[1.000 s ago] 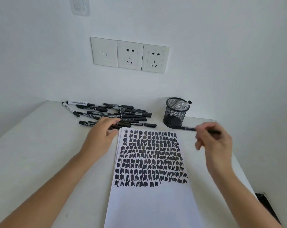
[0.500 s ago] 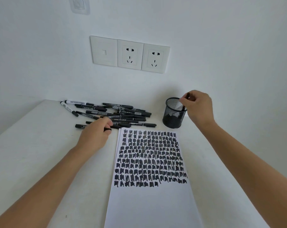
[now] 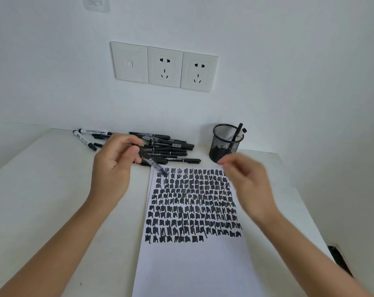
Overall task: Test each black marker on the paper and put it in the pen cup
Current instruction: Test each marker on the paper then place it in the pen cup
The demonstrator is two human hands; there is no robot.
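One marker (image 3: pixel 154 162) pinched in the left hand (image 3: pixel 114 168), right hand (image 3: pixel 245 181) loose and empty; I'd uncap it, then scribble on bare paper (image 3: pixel 194 264).

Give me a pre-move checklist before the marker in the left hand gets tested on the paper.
1. Marker held in left hand: ok.
2. Right hand empty, free to pull the cap: ok.
3. Cap off the held marker: cannot tell, it is blurred.
4. Blank space on the paper below the scribble rows: ok.
5. Pen cup upright with room for more markers: ok.
6. Pile of markers lying off the paper: ok.
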